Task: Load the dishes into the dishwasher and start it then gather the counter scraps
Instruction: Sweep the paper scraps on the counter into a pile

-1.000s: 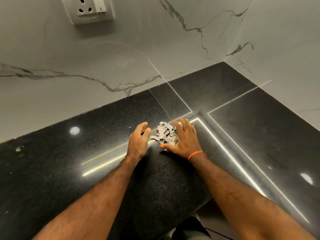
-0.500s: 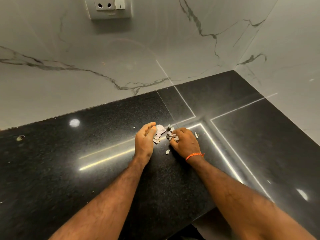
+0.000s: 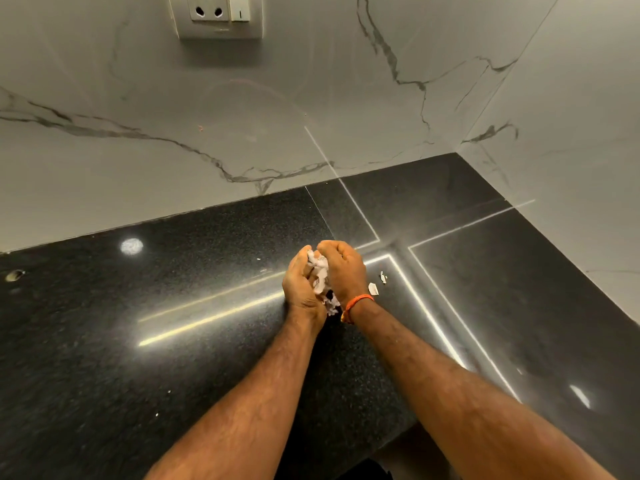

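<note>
A bunch of pale paper scraps (image 3: 322, 276) is pressed between my two hands above the black granite counter (image 3: 173, 341). My left hand (image 3: 300, 289) cups the bunch from the left with curled fingers. My right hand (image 3: 344, 271), with an orange band at the wrist, closes over it from the right. Most of the bunch is hidden between the palms. Two small loose scraps (image 3: 374, 289) lie on the counter just right of my right wrist.
Grey marble walls (image 3: 242, 116) meet in a corner at the back right. A wall socket with a switch (image 3: 220, 13) sits high on the back wall. The counter's front edge (image 3: 398, 434) cuts in near my right forearm. Bright light reflections streak the counter.
My hands have closed together around the scrap pile and lifted it off the counter. A couple of small scraps stayed behind on the right. The camera has tilted so the socket sits lower.
</note>
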The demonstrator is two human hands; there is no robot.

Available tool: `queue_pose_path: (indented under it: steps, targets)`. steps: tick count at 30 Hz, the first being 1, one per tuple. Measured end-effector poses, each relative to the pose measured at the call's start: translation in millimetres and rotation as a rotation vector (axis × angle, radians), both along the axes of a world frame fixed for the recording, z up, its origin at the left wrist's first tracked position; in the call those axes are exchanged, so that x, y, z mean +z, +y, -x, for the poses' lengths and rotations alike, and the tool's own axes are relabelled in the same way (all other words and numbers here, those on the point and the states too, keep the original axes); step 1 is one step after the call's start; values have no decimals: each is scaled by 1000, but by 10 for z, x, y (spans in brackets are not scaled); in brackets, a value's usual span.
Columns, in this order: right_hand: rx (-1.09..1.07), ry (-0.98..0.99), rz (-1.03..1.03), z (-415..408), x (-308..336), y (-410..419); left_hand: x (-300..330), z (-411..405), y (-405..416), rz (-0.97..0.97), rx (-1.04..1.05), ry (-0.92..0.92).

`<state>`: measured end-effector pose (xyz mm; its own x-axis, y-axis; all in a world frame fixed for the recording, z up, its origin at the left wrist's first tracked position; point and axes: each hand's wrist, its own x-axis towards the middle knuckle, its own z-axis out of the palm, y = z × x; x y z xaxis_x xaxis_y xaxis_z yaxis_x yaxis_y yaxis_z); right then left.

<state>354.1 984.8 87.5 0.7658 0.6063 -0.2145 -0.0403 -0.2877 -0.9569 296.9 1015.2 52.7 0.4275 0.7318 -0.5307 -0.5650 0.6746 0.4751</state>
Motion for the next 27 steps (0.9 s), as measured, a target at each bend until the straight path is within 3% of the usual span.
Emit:
queue_pose_path:
  steps: [9, 11, 14, 16, 19, 21, 27]
  targets:
    - [73, 261, -311, -113, 0, -128, 74, 51, -4, 96, -53, -43]
    - [-6, 147, -303, -266, -17, -197, 47, 66, 31, 96, -24, 16]
    - [-60, -360, 6, -597, -237, -411, 35, 148, 105, 98, 14, 31]
    - [86, -650, 288, -800, -481, -570, 31, 228, 162, 111, 41, 29]
    - [327, -799, 597, -834, -785, -710, 3, 339, 234, 89, 75, 20]
    - [388, -824, 592, -689, -813, -688, -11, 399, 269, 76, 86, 19]
    - [676, -866, 325, -402, -744, -261, -72, 585, 352, 57, 130, 43]
